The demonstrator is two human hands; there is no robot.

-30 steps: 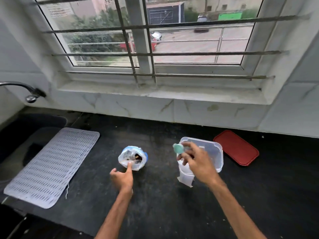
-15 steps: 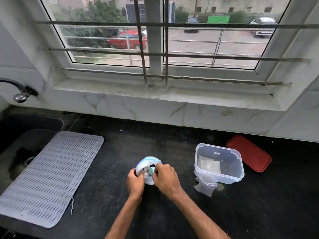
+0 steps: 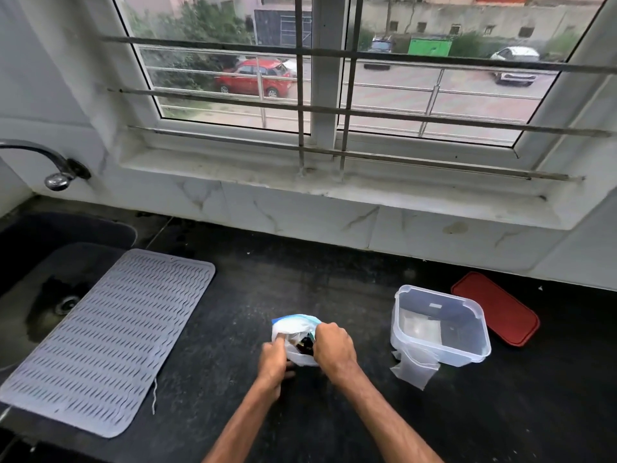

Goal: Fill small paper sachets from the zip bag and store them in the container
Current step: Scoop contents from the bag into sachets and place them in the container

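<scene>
A white and blue zip bag (image 3: 293, 326) stands open on the black counter, with dark contents showing in its mouth. My left hand (image 3: 274, 358) grips the bag's left rim. My right hand (image 3: 334, 345) is closed at the bag's mouth, on a small teal scoop (image 3: 312, 335) of which only a sliver shows. To the right stands an open clear plastic container (image 3: 480, 350) with a pale sachet (image 3: 417, 329) lying inside. A thin paper sachet (image 3: 415, 368) leans against the container's front, apart from both hands.
A red lid (image 3: 494, 309) lies behind the container on the right. A grey ridged mat (image 3: 107, 335) lies at the left, partly over the dark sink (image 3: 50, 295). A tap (image 3: 56, 168) juts from the left wall. The window sill runs along the back.
My right hand left the container and carried the teal scoop left to the bag's mouth. My left hand took hold of the bag's rim. The view shifted right and closer.
</scene>
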